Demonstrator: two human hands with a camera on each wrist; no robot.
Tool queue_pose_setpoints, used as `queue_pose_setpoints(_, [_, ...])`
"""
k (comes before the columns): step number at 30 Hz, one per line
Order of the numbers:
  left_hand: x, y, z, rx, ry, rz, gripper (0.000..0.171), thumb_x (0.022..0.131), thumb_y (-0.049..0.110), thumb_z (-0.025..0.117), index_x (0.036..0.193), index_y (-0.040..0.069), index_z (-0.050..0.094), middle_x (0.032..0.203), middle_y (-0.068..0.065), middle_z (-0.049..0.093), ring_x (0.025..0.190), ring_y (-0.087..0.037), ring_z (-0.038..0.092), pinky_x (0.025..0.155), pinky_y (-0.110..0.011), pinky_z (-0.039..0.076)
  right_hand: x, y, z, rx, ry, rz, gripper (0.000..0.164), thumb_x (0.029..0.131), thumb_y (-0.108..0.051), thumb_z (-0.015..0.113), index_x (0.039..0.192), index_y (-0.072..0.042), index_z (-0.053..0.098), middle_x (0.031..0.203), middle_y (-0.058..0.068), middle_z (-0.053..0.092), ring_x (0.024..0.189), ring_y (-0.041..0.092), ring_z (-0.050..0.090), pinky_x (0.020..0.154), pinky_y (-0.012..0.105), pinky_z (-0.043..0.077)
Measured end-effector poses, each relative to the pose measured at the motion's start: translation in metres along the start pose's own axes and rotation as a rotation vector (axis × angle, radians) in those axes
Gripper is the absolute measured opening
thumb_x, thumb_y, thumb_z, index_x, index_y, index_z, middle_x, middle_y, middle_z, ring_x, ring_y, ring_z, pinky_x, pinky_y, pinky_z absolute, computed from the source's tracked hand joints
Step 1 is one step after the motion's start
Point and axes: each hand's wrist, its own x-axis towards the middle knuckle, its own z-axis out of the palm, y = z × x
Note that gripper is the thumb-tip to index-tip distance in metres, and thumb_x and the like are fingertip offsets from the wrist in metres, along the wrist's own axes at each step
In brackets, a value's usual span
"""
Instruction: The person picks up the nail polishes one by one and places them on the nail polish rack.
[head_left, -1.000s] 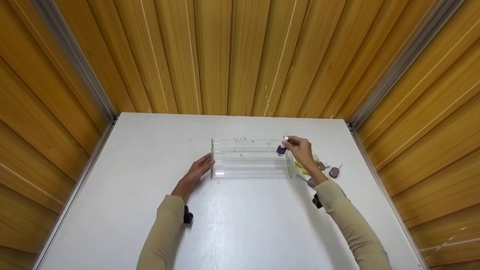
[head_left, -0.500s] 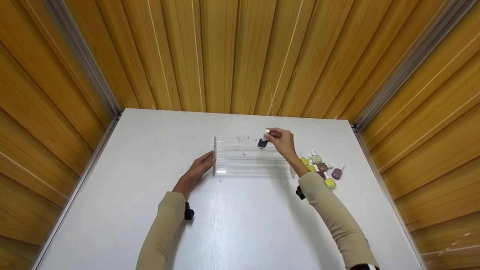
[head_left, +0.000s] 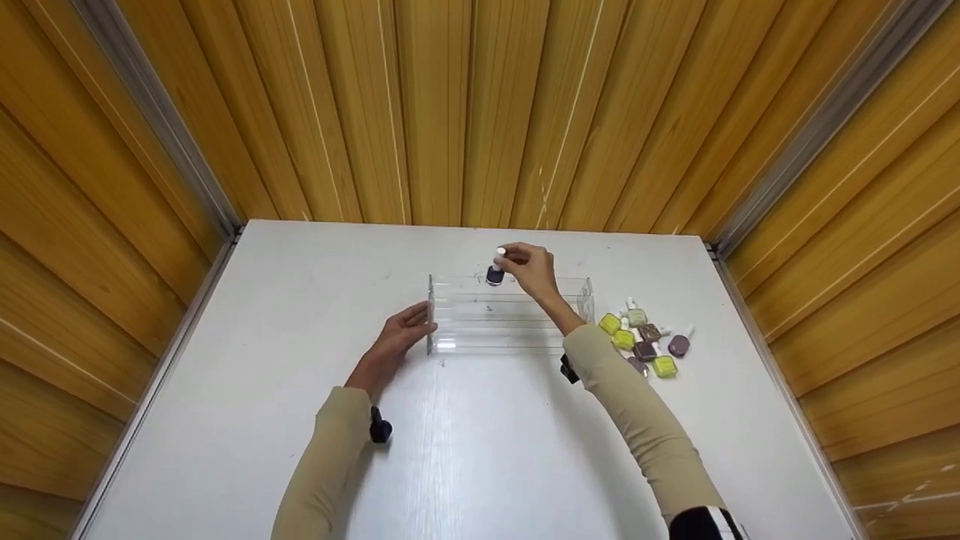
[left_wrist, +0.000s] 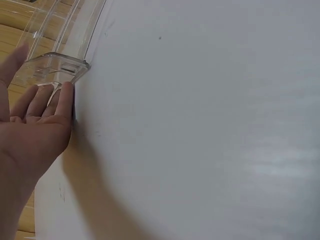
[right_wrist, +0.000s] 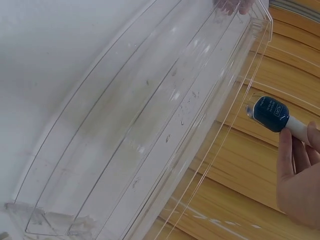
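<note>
A clear acrylic tiered rack (head_left: 510, 326) stands on the white table. At its left end, my left hand (head_left: 394, 341) rests with fairly straight fingers (left_wrist: 64, 102) against the end panel (left_wrist: 55, 65); the thumb stands apart from them. My right hand (head_left: 532, 270) pinches a dark blue nail polish bottle (head_left: 494, 276) by its white cap (right_wrist: 298, 129). The bottle hangs upright over the rack's back tier, near the middle of its length. Seen from the right wrist, the dark bottle (right_wrist: 270, 114) is apart from the rack's tiers.
Right of the rack lie several nail polish bottles: yellow (head_left: 664, 367), pale green (head_left: 636, 318), brown (head_left: 649, 332) and purple (head_left: 679, 346). The right forearm passes over the rack's right end. Wood-patterned walls (head_left: 435, 112) enclose the table (head_left: 480, 450) at the back and sides.
My right hand has carried the dark bottle leftward from the rack's right end to above its back middle, uncovering the other bottles. My left hand has stayed at the left end.
</note>
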Motion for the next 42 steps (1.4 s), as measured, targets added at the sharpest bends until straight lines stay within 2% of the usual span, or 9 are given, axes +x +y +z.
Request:
queue_pose_setpoints(2, [0.001,-0.002,0.001,-0.004,0.009,0.017,0.069,0.093,0.008,0.073,0.155,0.003,0.042,0.161,-0.019,0.041,0.153,-0.031,0.035,0.125,-0.044,0.032,0.001,-0.002,0.006,0.000,-0.012,-0.007,0.022,0.089,-0.004,0.078,0.110,0.004,0.076,0.101,0.023,0.078,0.094,0.032,0.077,0.071,0.011,0.054])
queue_pose_setpoints(4, [0.001,-0.006,0.001,0.016,0.027,0.021,0.069,0.091,0.006,0.075,0.153,0.003,0.044,0.160,-0.019,0.043,0.153,-0.031,0.036,0.125,-0.044,0.032,0.001,-0.003,0.013,-0.008,-0.029,-0.008,0.022,0.090,-0.004,0.078,0.110,0.003,0.076,0.101,0.021,0.078,0.093,0.029,0.077,0.072,0.013,0.054])
queue_pose_setpoints(8, [-0.003,-0.011,-0.001,0.040,0.053,0.019,0.068,0.090,0.008,0.077,0.152,0.006,0.048,0.158,-0.018,0.046,0.152,-0.031,0.037,0.126,-0.044,0.030,0.000,-0.001,0.026,-0.014,-0.072,-0.010,0.023,0.090,-0.005,0.078,0.111,0.003,0.076,0.101,0.020,0.078,0.093,0.028,0.076,0.075,0.016,0.055])
queue_pose_setpoints(12, [-0.005,-0.011,-0.001,0.036,0.052,0.009,0.068,0.091,0.011,0.077,0.153,0.008,0.047,0.160,-0.018,0.044,0.153,-0.032,0.035,0.127,-0.045,0.027,0.001,0.004,0.035,-0.017,-0.093,-0.018,0.022,0.089,-0.005,0.078,0.109,0.003,0.076,0.100,0.021,0.078,0.092,0.030,0.077,0.075,0.017,0.057])
queue_pose_setpoints(17, [-0.003,-0.012,0.000,0.021,0.047,0.018,0.068,0.091,0.009,0.076,0.153,0.007,0.047,0.160,-0.019,0.043,0.153,-0.033,0.036,0.127,-0.046,0.027,0.001,0.008,0.039,-0.033,-0.110,-0.031,0.022,0.090,-0.006,0.078,0.110,0.003,0.076,0.101,0.021,0.078,0.093,0.032,0.077,0.075,0.022,0.059])
queue_pose_setpoints(24, [0.000,-0.017,0.000,0.047,0.024,0.029,0.067,0.091,0.012,0.077,0.152,0.009,0.048,0.158,-0.017,0.047,0.152,-0.031,0.037,0.127,-0.046,0.026,-0.002,0.013,0.040,-0.042,-0.143,0.013,0.022,0.091,-0.006,0.077,0.110,0.003,0.076,0.103,0.020,0.078,0.096,0.031,0.076,0.080,0.026,0.061])
queue_pose_setpoints(32, [0.000,-0.018,0.001,0.034,0.022,0.038,0.067,0.091,0.012,0.078,0.151,0.009,0.050,0.157,-0.016,0.048,0.151,-0.030,0.039,0.127,-0.046,0.026,-0.003,0.012,0.047,-0.040,-0.173,-0.015,0.023,0.091,-0.007,0.077,0.111,0.004,0.075,0.104,0.021,0.078,0.097,0.032,0.076,0.083,0.032,0.062])
queue_pose_setpoints(36, [0.001,-0.018,0.003,0.041,0.005,0.048,0.067,0.092,0.013,0.077,0.152,0.009,0.048,0.157,-0.017,0.047,0.151,-0.031,0.038,0.128,-0.046,0.026,-0.003,0.010,0.051,-0.046,-0.179,-0.005,0.022,0.091,-0.007,0.077,0.110,0.003,0.075,0.104,0.020,0.078,0.097,0.032,0.076,0.083,0.032,0.062])
queue_pose_setpoints(42, [0.000,-0.017,0.004,0.045,0.017,0.037,0.067,0.092,0.015,0.077,0.153,0.009,0.048,0.158,-0.017,0.047,0.151,-0.031,0.038,0.127,-0.047,0.027,-0.003,0.007,0.057,-0.046,-0.198,-0.010,0.025,0.090,-0.008,0.078,0.112,0.004,0.075,0.105,0.021,0.078,0.099,0.033,0.076,0.084,0.032,0.062])
